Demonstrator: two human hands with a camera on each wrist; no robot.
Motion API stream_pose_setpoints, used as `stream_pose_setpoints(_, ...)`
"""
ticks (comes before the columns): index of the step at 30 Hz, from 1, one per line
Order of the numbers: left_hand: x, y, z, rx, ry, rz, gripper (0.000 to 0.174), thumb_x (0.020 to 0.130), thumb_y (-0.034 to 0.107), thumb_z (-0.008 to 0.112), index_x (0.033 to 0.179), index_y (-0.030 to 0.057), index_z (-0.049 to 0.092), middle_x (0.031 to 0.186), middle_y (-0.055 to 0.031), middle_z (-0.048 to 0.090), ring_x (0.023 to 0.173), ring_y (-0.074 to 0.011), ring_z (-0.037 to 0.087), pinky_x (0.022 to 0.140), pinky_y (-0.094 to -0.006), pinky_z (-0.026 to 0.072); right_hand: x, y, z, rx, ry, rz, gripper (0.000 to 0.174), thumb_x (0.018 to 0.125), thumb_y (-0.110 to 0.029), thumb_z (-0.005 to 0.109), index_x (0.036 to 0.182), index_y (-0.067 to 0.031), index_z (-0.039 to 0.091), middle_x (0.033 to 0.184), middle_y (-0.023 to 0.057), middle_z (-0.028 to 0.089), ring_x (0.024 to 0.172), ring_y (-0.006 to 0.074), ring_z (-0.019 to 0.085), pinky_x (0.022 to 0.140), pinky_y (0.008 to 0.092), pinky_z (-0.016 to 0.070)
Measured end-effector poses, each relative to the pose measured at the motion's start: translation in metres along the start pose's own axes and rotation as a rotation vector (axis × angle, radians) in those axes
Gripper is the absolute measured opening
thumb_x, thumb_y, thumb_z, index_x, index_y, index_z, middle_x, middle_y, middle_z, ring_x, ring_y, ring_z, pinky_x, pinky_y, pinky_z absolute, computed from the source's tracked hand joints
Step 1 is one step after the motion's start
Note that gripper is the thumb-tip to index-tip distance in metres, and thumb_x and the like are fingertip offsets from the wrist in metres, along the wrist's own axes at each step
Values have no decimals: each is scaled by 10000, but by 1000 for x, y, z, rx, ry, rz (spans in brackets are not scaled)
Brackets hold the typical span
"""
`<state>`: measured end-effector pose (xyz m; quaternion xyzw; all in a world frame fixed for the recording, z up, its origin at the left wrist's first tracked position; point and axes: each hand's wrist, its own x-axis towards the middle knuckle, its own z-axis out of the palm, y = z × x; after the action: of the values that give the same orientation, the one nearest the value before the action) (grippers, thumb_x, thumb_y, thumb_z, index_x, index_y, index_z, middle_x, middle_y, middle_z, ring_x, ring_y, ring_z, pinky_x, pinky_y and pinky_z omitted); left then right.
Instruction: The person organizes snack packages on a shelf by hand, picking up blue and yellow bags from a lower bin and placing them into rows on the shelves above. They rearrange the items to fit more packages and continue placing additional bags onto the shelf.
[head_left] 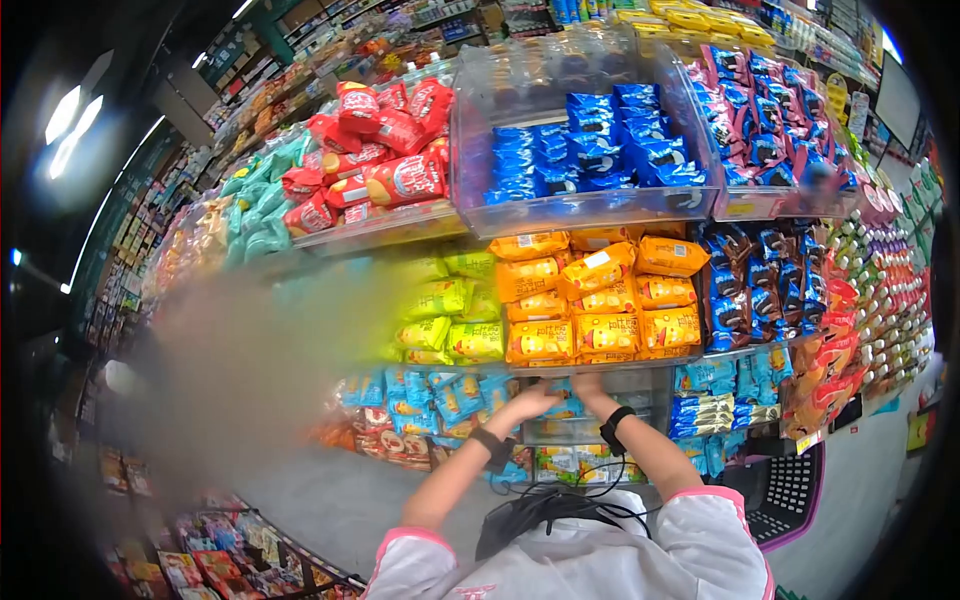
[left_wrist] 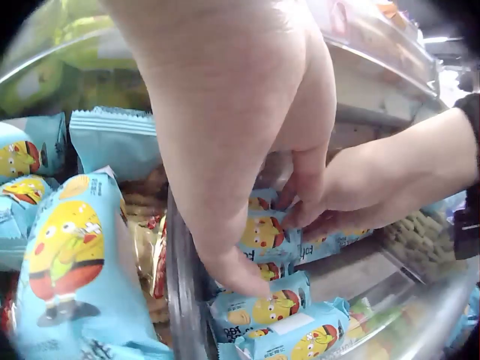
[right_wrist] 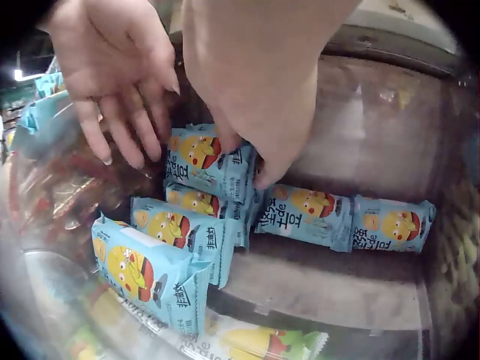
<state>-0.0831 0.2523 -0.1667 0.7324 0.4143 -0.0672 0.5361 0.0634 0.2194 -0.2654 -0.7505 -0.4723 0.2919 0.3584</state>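
Observation:
Light-blue snack packets point(left_wrist: 270, 232) point(right_wrist: 300, 214) with a yellow cartoon figure lie in a clear bin point(right_wrist: 360, 300), some stacked at its left side and two in a row further right. My right hand point(head_left: 590, 385) point(left_wrist: 337, 184) point(right_wrist: 259, 82) reaches down into the bin, thumb and fingers pinching the edge of a stacked packet point(right_wrist: 199, 157). Beside it, my left hand point(head_left: 535, 400) point(left_wrist: 232, 112) point(right_wrist: 120, 67) hangs over the bin's left part, its fingers extended and holding nothing. In the head view the shelf above partly hides the fingers.
Orange packets point(head_left: 605, 335) and green packets point(head_left: 450, 305) fill the shelf above. A neighbouring bin with light-blue packets point(left_wrist: 71, 262) adjoins on the left. A dark basket point(head_left: 790, 495) stands at the lower right. A blur covers the head view's left side.

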Motion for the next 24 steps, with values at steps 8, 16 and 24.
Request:
stream_pose_setpoints(8,-119,-10,-25,55,-74,111,534,863,344,553,1234,-16,419,1110,-197,556,1021,-260,551,838,-329,448,-45,-28,-38,-171,188,-127,415,722,-198,633,1103,-62,540,1100,230,532,1053,393,482,880,415,395)
stream_pose_setpoints(16,-186,-21,-51,-77,353,-86,418,853,308,575,1133,3,517,1056,-120,590,965,-202,573,791,-316,465,-76,-58,-54,118,-426,-83,273,772,-191,610,1005,-53,576,988,170,592,946,296,565,817,372,438)
stream_pose_setpoints(24,-194,-80,-113,82,779,23,306,826,237,597,1002,-9,558,872,-122,609,816,-199,594,719,-309,474,-87,-160,-12,244,-722,-167,251,820,-221,585,976,-23,579,911,104,622,852,221,593,752,326,459)
